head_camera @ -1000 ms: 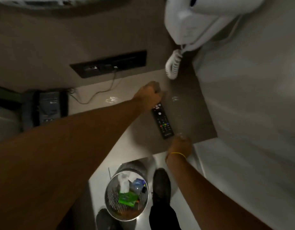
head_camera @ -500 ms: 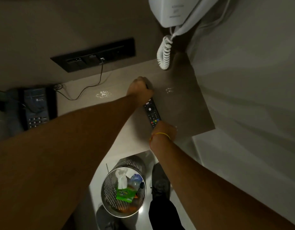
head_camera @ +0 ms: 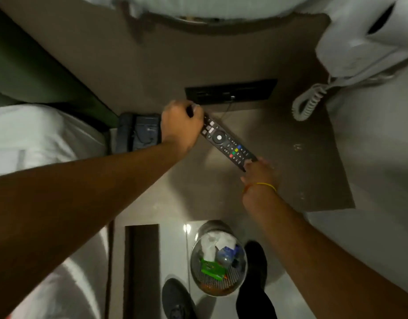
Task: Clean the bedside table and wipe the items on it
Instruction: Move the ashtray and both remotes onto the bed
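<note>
A black remote control (head_camera: 226, 143) with coloured buttons lies diagonally over the brown bedside table (head_camera: 297, 171). My left hand (head_camera: 182, 126) is closed in a fist around its upper end, near the wall. My right hand (head_camera: 258, 173), with a yellow band at the wrist, grips its lower end with the fingertips. Whether the remote touches the table top I cannot tell. No cloth shows in either hand.
A dark desk phone (head_camera: 141, 132) sits at the table's left end beside the bed (head_camera: 37, 134). A black socket panel (head_camera: 230, 90) with a cable is on the wall. A white wall phone (head_camera: 359, 42) hangs its coiled cord (head_camera: 308, 104) at right. A mesh waste bin (head_camera: 218, 256) stands between my shoes.
My right hand moved from the table's front edge onto the remote's lower end. Both hands now hold the remote, which has turned diagonal and shifted toward the wall sockets. The view has swung.
</note>
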